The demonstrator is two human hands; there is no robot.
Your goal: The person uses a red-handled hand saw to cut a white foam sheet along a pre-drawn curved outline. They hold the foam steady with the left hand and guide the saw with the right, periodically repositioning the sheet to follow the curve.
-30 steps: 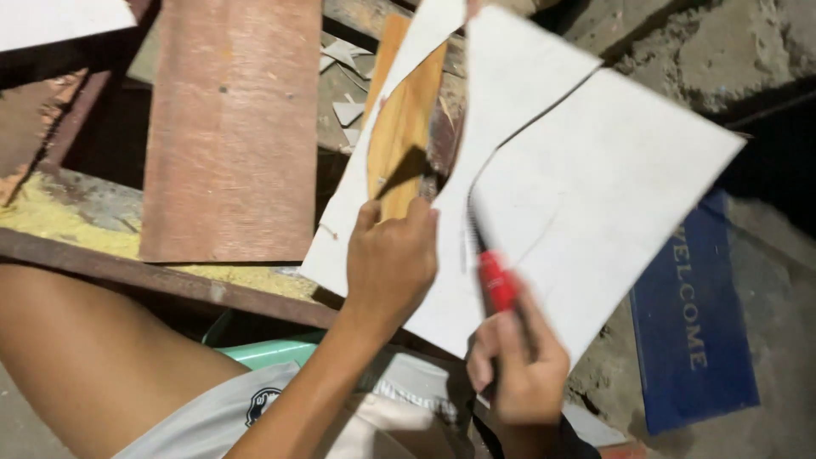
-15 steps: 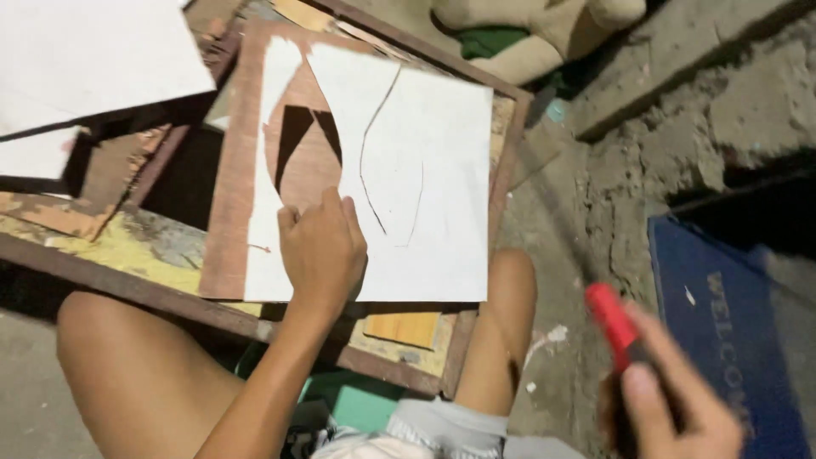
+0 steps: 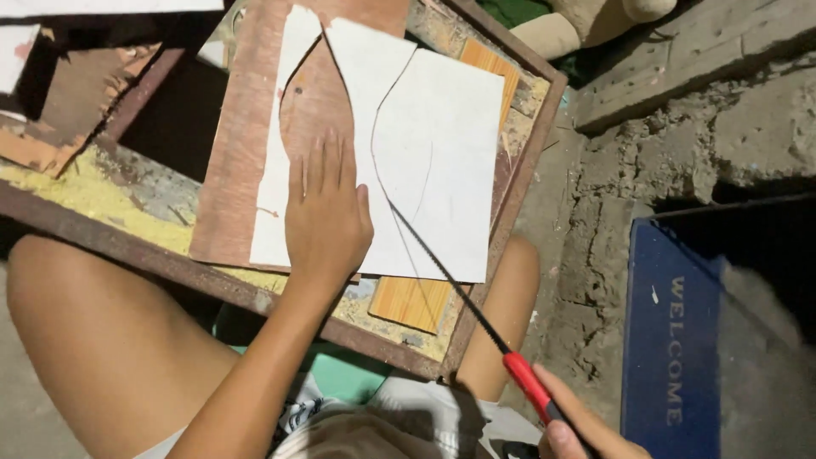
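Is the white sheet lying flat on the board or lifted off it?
Flat. The white sheet lies spread on the brown board, with the left hand pressed palm-down on it.

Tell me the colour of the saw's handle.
Red. The saw handle, gripped by the right hand, shows in the head view, the only one; its thin dark blade reaches the white sheet.

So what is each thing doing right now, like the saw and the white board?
White board: flat on the frame, partly cut along a curved line.
Saw: thin blade lying slanted across the white board's edge, red handle held.
Left hand: pressed flat on the white board, fingers spread.
Right hand: closed round the saw's red handle.
Brown board: lying under the white board.
Metal frame: rusty, resting across the person's legs.
Blue mat: flat on the ground.
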